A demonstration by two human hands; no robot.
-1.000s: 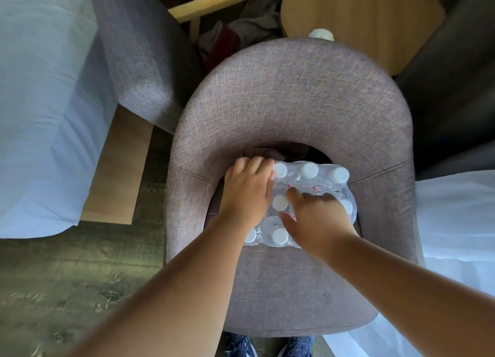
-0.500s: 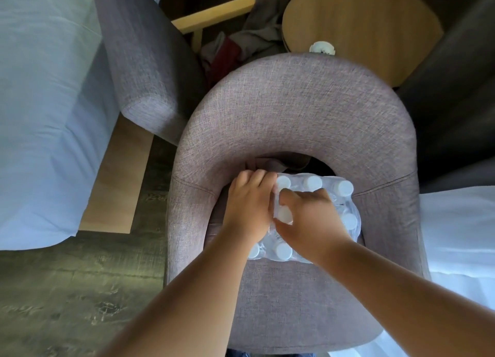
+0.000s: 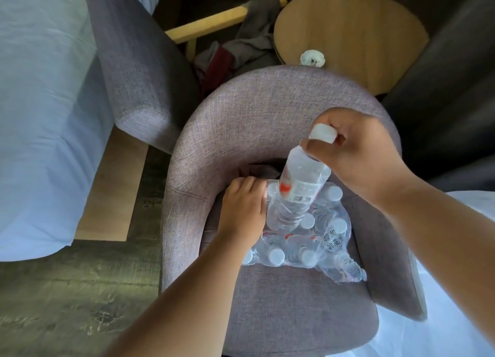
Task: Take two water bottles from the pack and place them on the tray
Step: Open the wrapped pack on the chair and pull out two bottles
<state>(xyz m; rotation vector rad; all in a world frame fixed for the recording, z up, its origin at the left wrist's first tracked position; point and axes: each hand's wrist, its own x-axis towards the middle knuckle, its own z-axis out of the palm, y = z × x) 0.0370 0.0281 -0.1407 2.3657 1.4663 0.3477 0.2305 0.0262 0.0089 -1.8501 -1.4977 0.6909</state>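
— How far along were you at that point?

— Barely started, I'd judge. My right hand (image 3: 359, 155) had one water bottle (image 3: 300, 187) lifted by its neck, just under the white cap (image 3: 322, 133), with the fingers closed round it. The bottle hung tilted above the pack (image 3: 302, 238), its base low among the other caps; whether it was fully free of the plastic wrap, I couldn't tell. The second bottle was not out, and nothing had reached a tray. No tray was in view at all.

— Where was the pack?

— On the seat of the grey fabric armchair (image 3: 267, 110), its shrink wrap torn open and trailing toward the front right corner of the seat.

— And your left hand?

— My left hand (image 3: 242, 209) lay flat, palm down, against the left side of the pack, fingers together and loosely curled over its edge. It gripped nothing; I think it was only steadying the pack.

— What was left, then?

— Carry this bottle to the tray, wherever it stood, take out a second one, and set that down too. The round wooden table (image 3: 351, 35) beyond the chair held only a small white object (image 3: 312, 57).
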